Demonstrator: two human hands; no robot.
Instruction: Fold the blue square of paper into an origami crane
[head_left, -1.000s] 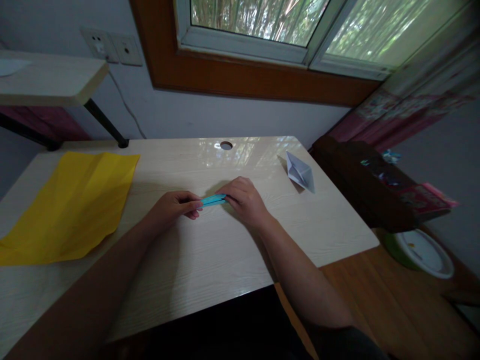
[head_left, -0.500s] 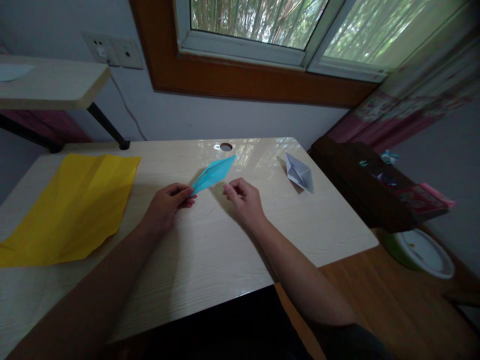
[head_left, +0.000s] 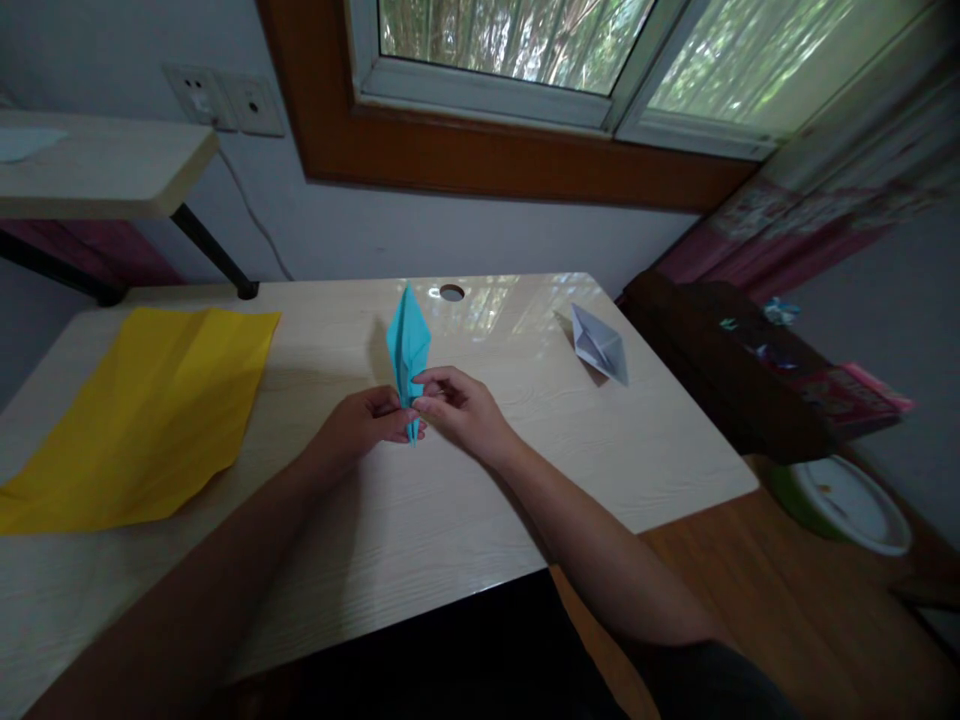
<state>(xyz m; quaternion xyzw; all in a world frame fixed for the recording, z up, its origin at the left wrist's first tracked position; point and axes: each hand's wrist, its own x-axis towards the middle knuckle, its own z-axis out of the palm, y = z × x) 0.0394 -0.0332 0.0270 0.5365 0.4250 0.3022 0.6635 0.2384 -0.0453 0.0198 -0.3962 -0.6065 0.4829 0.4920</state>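
A blue folded paper (head_left: 409, 335), long and kite-shaped with pointed ends, is held upright above the desk. My left hand (head_left: 367, 420) is closed on its narrow lower part, thumb in front. From the right, my right hand (head_left: 461, 408) touches the paper's lower edge, thumb and forefinger close to the left thumb. Whether the right fingers pinch the paper or only rest against it is hard to see. The fingertips hide part of the lower folds.
A large yellow paper sheet (head_left: 157, 410) lies on the desk (head_left: 450, 520) at left. A white folded paper boat (head_left: 598, 345) stands at the right. Behind is a round cable hole (head_left: 452, 292). A raised shelf (head_left: 97, 170) occupies the far left.
The blue paper has turned from slanting rightward to pointing upright, away from me. My right hand has moved left and now touches it; before, it was apart.
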